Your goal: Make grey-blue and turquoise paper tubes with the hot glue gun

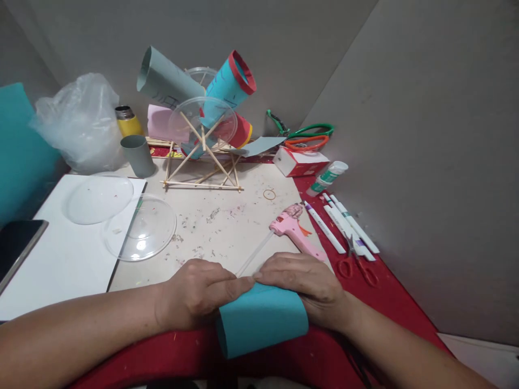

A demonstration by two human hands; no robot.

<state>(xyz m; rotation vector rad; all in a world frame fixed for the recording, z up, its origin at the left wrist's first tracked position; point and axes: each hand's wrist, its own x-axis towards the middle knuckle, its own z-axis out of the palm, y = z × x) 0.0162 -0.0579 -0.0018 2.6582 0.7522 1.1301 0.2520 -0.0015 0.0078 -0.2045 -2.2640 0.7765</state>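
Note:
A teal paper sheet rolled into a tube (263, 321) lies at the near edge of the table. My left hand (198, 292) presses on its left upper edge with fingers closed over the paper. My right hand (302, 283) curls over the tube's right upper edge, fingertips meeting the left hand's at the seam. Just behind my hands lies a pink glue gun (294, 229) with a clear glue stick (255, 253) pointing toward me.
A stick frame (203, 167) carrying paper tubes and clear discs stands at the back. Two clear plastic lids (140, 227) rest on white paper (48, 270). White markers (344, 224), red scissors (359, 265), a glue bottle (328, 177) and a grey cup (138, 155) lie around.

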